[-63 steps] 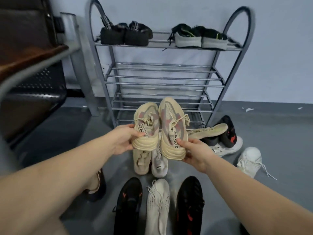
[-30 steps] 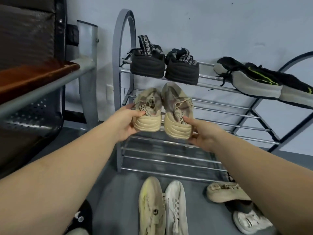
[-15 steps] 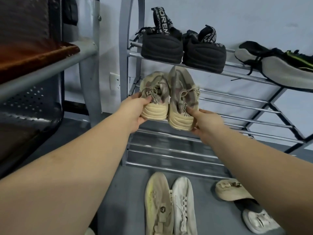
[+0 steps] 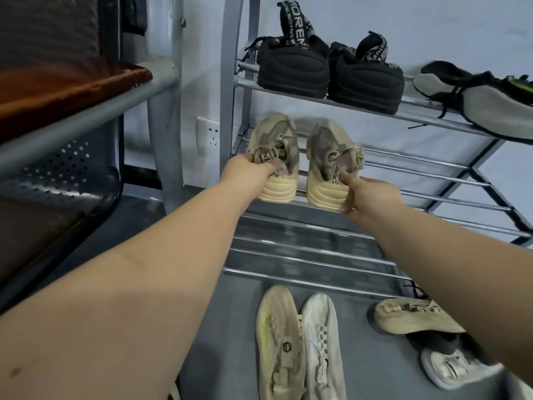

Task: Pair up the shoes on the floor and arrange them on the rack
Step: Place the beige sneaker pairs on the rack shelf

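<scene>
1. My left hand (image 4: 250, 172) grips one beige shoe (image 4: 275, 157) by its heel; my right hand (image 4: 372, 197) pinches its mate (image 4: 328, 166).
2. Both sit at the left end of the rack (image 4: 418, 171)'s second shelf.
3. Placing step; next, I'd release and fetch another pair.

Waiting-area corner: perforated metal bench (image 4: 57, 180), shoe rack (image 4: 403, 166), wall socket (image 4: 208, 136).

Both forearms are bare from the lower frame edge to the wrists, with no sleeve, watch, band or ring showing on either, and the left hand (image 4: 248, 171) and right hand (image 4: 372, 197) are bare too, without gloves.
</scene>
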A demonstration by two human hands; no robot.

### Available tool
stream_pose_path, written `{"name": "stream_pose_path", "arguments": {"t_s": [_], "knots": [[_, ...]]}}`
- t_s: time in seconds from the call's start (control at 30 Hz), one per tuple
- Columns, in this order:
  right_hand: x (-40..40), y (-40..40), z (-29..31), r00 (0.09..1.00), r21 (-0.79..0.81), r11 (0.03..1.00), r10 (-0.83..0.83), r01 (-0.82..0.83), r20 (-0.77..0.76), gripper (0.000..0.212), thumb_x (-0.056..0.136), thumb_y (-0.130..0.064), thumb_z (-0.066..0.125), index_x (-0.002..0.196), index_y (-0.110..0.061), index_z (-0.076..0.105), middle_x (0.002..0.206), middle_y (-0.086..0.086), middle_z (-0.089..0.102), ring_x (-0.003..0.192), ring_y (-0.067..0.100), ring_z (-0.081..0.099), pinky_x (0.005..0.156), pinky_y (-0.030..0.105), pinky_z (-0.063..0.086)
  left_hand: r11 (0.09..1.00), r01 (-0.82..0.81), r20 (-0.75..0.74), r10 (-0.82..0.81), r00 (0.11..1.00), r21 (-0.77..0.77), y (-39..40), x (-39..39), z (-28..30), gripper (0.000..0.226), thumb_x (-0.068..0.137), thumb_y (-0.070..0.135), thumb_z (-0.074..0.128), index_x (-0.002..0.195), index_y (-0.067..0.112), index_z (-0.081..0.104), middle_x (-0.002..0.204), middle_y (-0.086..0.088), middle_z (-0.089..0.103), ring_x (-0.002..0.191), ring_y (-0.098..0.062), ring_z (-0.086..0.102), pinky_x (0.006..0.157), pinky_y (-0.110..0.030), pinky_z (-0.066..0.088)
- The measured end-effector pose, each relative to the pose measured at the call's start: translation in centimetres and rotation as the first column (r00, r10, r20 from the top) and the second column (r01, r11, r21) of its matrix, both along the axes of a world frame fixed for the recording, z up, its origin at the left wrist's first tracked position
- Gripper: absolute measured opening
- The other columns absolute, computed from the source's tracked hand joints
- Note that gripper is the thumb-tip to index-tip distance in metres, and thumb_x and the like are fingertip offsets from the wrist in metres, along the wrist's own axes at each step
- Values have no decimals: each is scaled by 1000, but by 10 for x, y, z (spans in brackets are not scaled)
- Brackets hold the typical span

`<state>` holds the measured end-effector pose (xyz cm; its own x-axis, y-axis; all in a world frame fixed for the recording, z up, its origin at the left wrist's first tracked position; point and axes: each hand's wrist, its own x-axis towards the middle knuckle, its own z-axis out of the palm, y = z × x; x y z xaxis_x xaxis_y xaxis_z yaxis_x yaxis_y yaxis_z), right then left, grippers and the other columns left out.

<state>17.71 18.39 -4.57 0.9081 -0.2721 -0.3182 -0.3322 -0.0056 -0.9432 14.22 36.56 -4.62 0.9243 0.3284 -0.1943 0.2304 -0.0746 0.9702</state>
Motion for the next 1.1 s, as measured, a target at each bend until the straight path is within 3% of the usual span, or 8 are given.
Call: {"name": "stream_pose_path", "arguments": {"t_s": [0.1, 0.2, 0.3, 0.4, 0.5, 0.77, 1.0, 1.1], "knots": [[2, 8, 9, 994, 5, 994, 112, -112, -1, 17, 85, -21, 70, 77, -9, 60, 77, 8, 63, 61, 18, 59, 45, 28, 54, 991, 112, -9, -112, 994, 71, 2, -8, 4, 74, 76, 37, 75, 138, 14, 42, 119, 4, 55, 114, -16, 53, 96, -26, 42], [4, 11, 12, 987, -61, 985, 160, -161, -12, 26, 88, -28, 65, 72, -10, 57, 80, 9, 64, 66, 21, 61, 54, 34, 57, 966, 207, -20, -207, 978, 157, 5, -10, 4, 79, 72, 32, 80, 139, 16, 40, 121, 7, 55, 108, -9, 51, 92, -21, 38], [4, 4, 12, 969, -448, 862, 245, -238, -43, 49, 90, -50, 55, 90, -2, 66, 89, 15, 66, 84, 32, 64, 83, 43, 54, 951, 226, -20, -226, 974, 213, 5, -11, 4, 75, 75, 28, 78, 139, 17, 40, 130, 4, 56, 104, -8, 49, 88, -18, 35], [-5, -2, 13, 941, -666, 692, 335, -277, -44, 60, 91, -59, 42, 117, -9, 62, 94, 10, 63, 91, 30, 56, 77, 30, 38, 949, 189, 8, -197, 980, 253, 3, -12, 5, 82, 75, 26, 79, 142, 13, 33, 136, 1, 51, 116, -13, 49, 90, -18, 34], [-15, -5, 5, 890, -698, 636, 457, -330, -4, 62, 84, -60, 54, 128, -17, 54, 115, 2, 61, 100, 22, 55, 81, 26, 36, 955, 111, 37, -126, 991, 275, 2, -12, 5, 89, 72, 25, 81, 144, 9, 31, 140, -4, 47, 126, -19, 46, 89, -21, 33], [-19, -3, -4, 879, -690, 656, 474, -306, 60, 64, 75, -48, 73, 128, -20, 51, 114, -7, 62, 99, 15, 57, 81, 26, 43, 951, 116, 61, -139, 988, 286, 4, -5, 1, 83, 77, 20, 77, 145, 13, 30, 140, -1, 48, 125, -16, 46, 92, -20, 33], [-7, -3, 7, 871, -773, 498, 471, -393, -139, 84, 71, -64, 67, 137, -16, 44, 129, 6, 58, 116, 28, 54, 100, 41, 45, 929, 106, 56, -134, 989, 354, -1, -4, 1, 84, 79, 27, 74, 147, 13, 26, 133, 2, 50, 123, -16, 48, 95, -21, 34], [-22, -8, 11, 850, -855, 356, 499, -377, -167, 89, 79, -59, 62, 147, -14, 25, 141, 13, 43, 127, 32, 44, 104, 39, 39, 819, 65, 40, -107, 993, 570, -6, -12, 3, 84, 82, 37, 69, 147, 12, 22, 145, -8, 42, 132, -26, 40, 107, -32, 32]]}}
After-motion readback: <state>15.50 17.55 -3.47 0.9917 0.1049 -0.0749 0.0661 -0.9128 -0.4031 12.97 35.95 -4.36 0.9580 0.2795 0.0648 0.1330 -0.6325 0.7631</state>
